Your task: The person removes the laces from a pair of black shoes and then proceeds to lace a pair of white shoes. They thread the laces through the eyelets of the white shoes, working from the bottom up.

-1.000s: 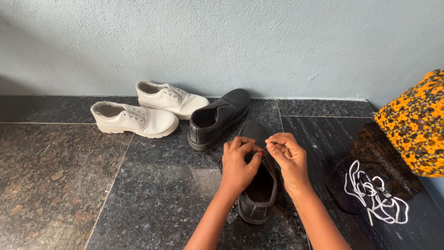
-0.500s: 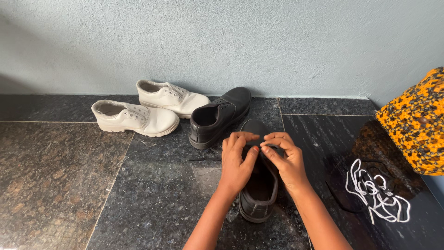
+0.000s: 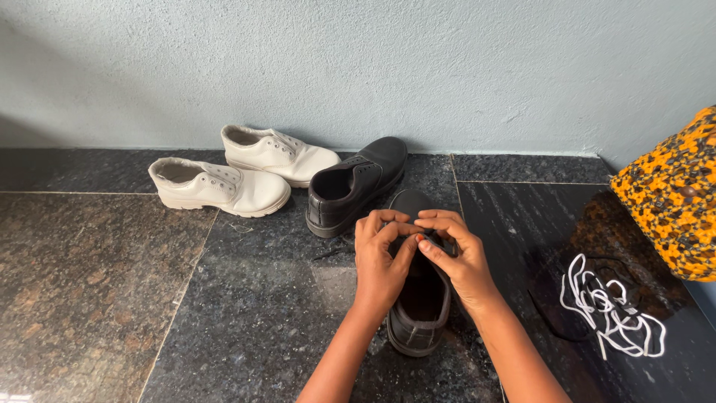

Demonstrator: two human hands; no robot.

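Dark stone floor (image 3: 112, 298) lay under a black shoe (image 3: 419, 298). Left hand (image 3: 380, 261) and right hand (image 3: 459, 257) had fingers pinched shut on its top.

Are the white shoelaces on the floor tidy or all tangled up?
Tangled. The white shoelaces lie in a loose, looping heap on the dark floor, not threaded in any shoe.

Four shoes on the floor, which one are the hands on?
The black leather shoe nearest the camera, toe toward the wall; left hand and right hand meet over it. The other black shoe and both white shoes sit untouched.
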